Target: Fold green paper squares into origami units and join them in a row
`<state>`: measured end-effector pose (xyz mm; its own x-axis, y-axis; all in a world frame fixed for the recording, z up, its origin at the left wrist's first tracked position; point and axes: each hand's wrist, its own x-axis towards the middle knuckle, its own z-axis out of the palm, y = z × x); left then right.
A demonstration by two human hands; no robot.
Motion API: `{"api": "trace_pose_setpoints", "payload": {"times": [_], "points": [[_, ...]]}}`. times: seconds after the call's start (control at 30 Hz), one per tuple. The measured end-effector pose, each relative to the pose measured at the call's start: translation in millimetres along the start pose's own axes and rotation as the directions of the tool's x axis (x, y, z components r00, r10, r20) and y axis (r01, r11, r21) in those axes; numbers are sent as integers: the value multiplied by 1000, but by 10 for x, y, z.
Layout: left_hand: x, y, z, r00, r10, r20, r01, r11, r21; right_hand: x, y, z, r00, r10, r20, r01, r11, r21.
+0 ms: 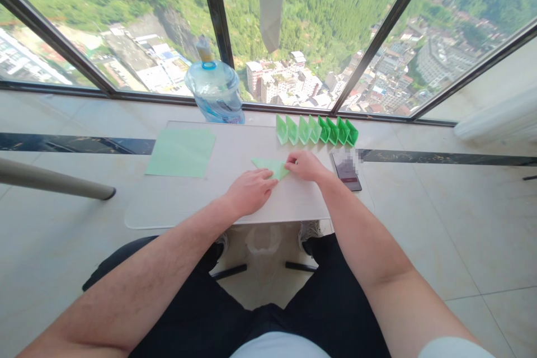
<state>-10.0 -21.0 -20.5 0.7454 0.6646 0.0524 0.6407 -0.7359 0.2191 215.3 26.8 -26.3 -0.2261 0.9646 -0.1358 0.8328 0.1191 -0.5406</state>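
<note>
A light-green folded paper (277, 168), roughly triangular with a point toward me, lies on the white table (176, 201). My left hand (252, 189) rests on its left part, fingers stretched out over the paper and covering some of it. At the paper's right corner, my right hand (302, 165) is closed in a pinch on the edge. Behind my hands stands a row of several folded green paper pieces (315, 130), pale on the left and darker on the right. A stack or sheet of flat light-green paper (181, 152) lies at the table's left.
A phone (347, 170) lies by the table's right edge, close to my right forearm. Beyond the table's far edge stands a large blue water jug (216, 92) before the windows. A grey pole (54, 178) reaches in from the left.
</note>
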Motion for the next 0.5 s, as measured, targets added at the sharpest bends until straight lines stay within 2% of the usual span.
{"api": "trace_pose_setpoints", "payload": {"times": [0.33, 0.5], "points": [[2, 10, 17, 1000, -11, -6, 11, 1000, 17, 64, -161, 40, 991, 134, -8, -135, 989, -62], [1, 18, 1, 1000, -9, -4, 9, 1000, 14, 81, -182, 87, 988, 151, -28, -153, 983, -103]]}}
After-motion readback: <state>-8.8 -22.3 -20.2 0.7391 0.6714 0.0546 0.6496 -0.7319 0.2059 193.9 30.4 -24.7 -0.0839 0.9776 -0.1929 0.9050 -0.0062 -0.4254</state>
